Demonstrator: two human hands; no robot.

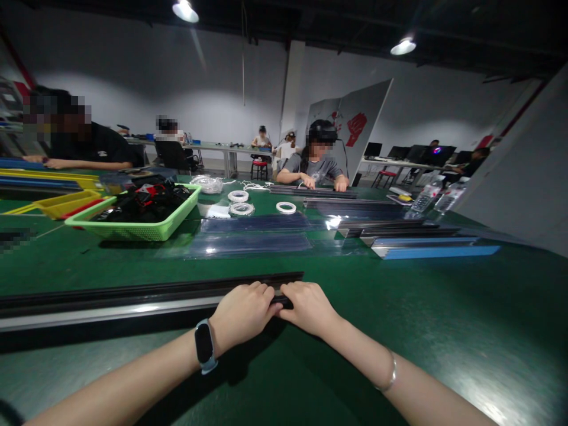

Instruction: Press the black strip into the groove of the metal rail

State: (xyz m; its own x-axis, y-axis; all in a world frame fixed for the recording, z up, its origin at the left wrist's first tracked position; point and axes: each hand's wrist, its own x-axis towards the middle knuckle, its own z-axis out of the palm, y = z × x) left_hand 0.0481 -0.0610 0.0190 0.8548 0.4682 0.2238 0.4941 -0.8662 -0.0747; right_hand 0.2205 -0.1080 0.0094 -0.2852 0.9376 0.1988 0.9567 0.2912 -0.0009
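A long black profile strip (110, 305) with a shiny silver band lies along the green table and runs out of view at the left. Near its right end my left hand (246, 310) is closed over it, fingers on the far side and thumb on the near side. Right beside it, my right hand (308, 305) grips the strip's end, its thumb close to the left thumb. Both sets of fingers partly hide that end. A watch is on my left wrist and a bangle on my right forearm.
Beyond the strip, clear plastic sleeves (252, 242) lie flat. A green basket (177, 216) of dark parts stands left, near a yellow bin (66, 204). Tape rolls (286, 207), more profiles (439, 251) and water bottles (426, 195) sit farther back. Co-workers sit across and to the left.
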